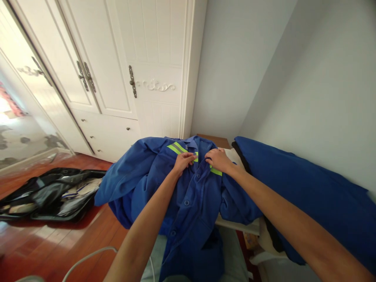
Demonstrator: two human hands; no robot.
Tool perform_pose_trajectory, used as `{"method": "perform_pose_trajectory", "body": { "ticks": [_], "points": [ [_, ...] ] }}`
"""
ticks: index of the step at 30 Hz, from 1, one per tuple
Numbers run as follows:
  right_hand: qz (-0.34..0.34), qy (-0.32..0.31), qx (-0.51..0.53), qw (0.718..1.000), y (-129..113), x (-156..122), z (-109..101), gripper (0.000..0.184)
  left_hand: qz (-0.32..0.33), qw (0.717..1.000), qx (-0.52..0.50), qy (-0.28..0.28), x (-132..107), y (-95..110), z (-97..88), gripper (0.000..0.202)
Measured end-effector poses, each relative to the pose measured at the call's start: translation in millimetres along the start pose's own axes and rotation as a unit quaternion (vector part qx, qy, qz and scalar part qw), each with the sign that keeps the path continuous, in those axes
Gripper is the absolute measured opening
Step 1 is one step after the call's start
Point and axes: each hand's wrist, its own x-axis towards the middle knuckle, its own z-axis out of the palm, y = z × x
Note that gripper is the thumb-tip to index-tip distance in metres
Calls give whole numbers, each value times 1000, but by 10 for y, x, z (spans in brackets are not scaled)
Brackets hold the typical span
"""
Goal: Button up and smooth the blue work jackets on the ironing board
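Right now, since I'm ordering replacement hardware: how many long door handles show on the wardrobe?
4. Far-left handle on the mirrored door; middle-left handle and middle-right handle side by side; right handle beside the scrollwork. Others may sit off-frame.

White panelled wardrobe (126,58) stands along the left side, with dark metal handles (132,81) and drawers (108,133) below. Walls (308,78) are plain pale grey and meet in a corner. Floor (44,239) is glossy red-brown boards. An open black suitcase (49,194) lies on the floor. A brown cabinet top (216,140) sits in the corner. Bright daylight shows at far left.
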Motion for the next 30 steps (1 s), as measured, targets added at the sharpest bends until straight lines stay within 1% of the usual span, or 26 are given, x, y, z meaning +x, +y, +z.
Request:
{"method": "perform_pose_trajectory", "body": {
  "ticks": [3, 5, 8, 9, 10, 12, 15, 18, 22, 26, 30],
  "points": [
    [7, 14, 22, 1000, 91, 18, -32, 14, 21, 999, -24, 2, 6, -13, 23, 39],
    [4, 47, 41, 998, 102, 12, -84, 16, 40, 999, -30, 1, 4, -20, 47, 35],
    [-35, 111, 86, 989, 68, 33, -126, 16, 70, 997, -28, -11, -11, -25, 84, 27],
    [-54, 122, 96, 986, 51, 53, -118, 16, 77, 997, -24, -19, -17, -25, 92, 26],
    [-70, 122, 98, 985, 35, 78, -100, 15, 83, 996, -21, -26, -24, -23, 97, 25],
    [-84, 101, 80, 988, 5, 129, -39, 13, 89, 995, -14, -38, -33, -19, 94, 24],
    [-72, 84, 55, 992, -22, 165, 63, 10, 88, 995, -7, -42, -30, -14, 74, 22],
    [-62, 97, 50, 992, -28, 137, 132, 12, 72, 997, -7, -41, -12, -20, 57, 21],
    [-73, 122, 46, 989, -31, 84, 165, 15, 44, 998, -17, -42, 3, -32, 57, 22],
    [-55, 117, 50, 990, -53, 91, 185, 17, 30, 998, -21, -52, -11, -14, 64, 23],
    [-39, 118, 58, 991, -60, 114, 230, 18, 34, 998, -14, -60, -31, 24, 67, 27]
  ]
}}
